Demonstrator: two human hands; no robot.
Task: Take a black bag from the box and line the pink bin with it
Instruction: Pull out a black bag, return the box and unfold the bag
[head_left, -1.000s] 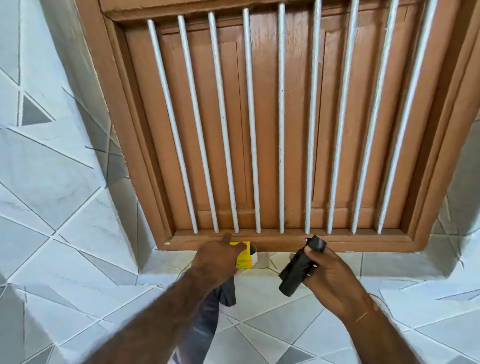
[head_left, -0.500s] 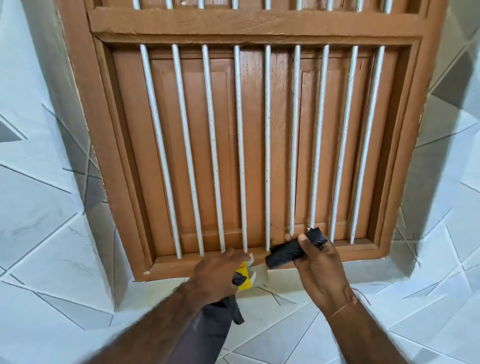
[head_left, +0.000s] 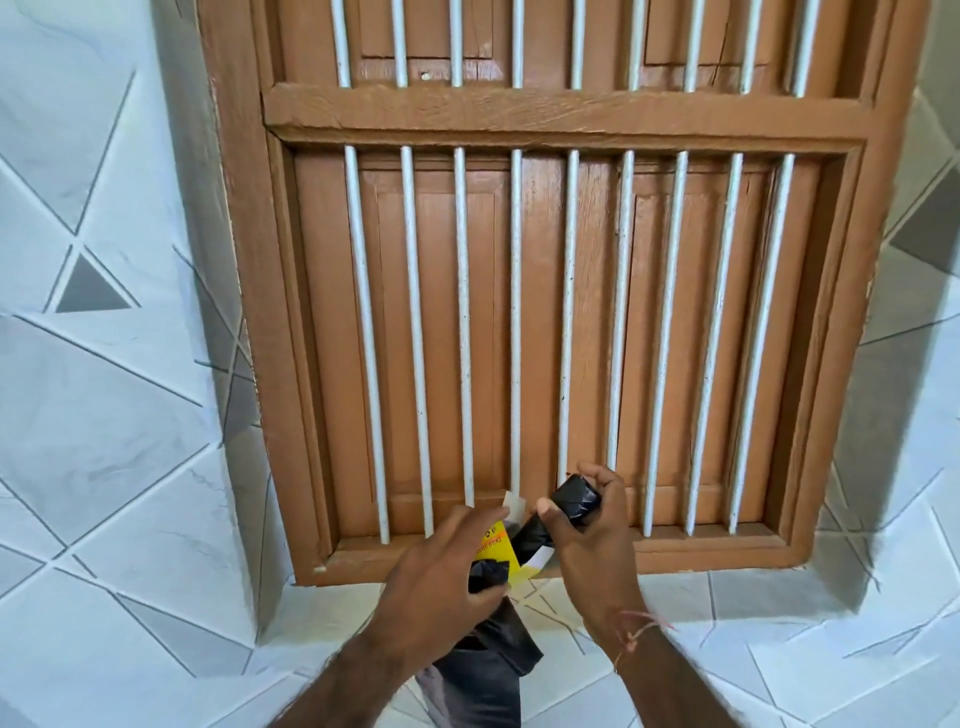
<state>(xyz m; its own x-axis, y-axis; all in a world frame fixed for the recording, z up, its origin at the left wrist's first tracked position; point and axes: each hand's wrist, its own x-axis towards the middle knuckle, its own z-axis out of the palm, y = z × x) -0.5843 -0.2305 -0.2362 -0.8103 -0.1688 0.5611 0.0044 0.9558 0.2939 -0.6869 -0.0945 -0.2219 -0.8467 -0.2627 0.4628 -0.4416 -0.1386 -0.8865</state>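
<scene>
Your right hand (head_left: 592, 540) is wrapped around a tight black roll of plastic bags (head_left: 563, 512), thumb on the near side and fingers curled over the upper end, so that grip is closed on the roll. The roll is tilted, its upper end toward the brown wooden shuttered window with white vertical bars (head_left: 519, 338), its lower end angled down into the open top of a small yellow cardboard box (head_left: 496, 551). The box's pale flaps stand up, one just above the roll's lower end and one below your right thumb.

Your left hand (head_left: 441, 577) sits against the left side of the yellow box, fingers reaching forward across its printed face. It also has a loose black plastic bag (head_left: 483, 670) pinched against it; the bag bunches just under the box and hangs down between your forearms to the bottom edge of the view. That grip is closed on the bag, though how the fingers share it with the box is hidden behind the hand.

The box is at the window's lower wooden sill, above the white ledge tiled with grey triangle patterns (head_left: 675, 608); I cannot tell if it rests there. A thin reddish thread (head_left: 636, 631) circles your right wrist. The pink bin is out of view.
</scene>
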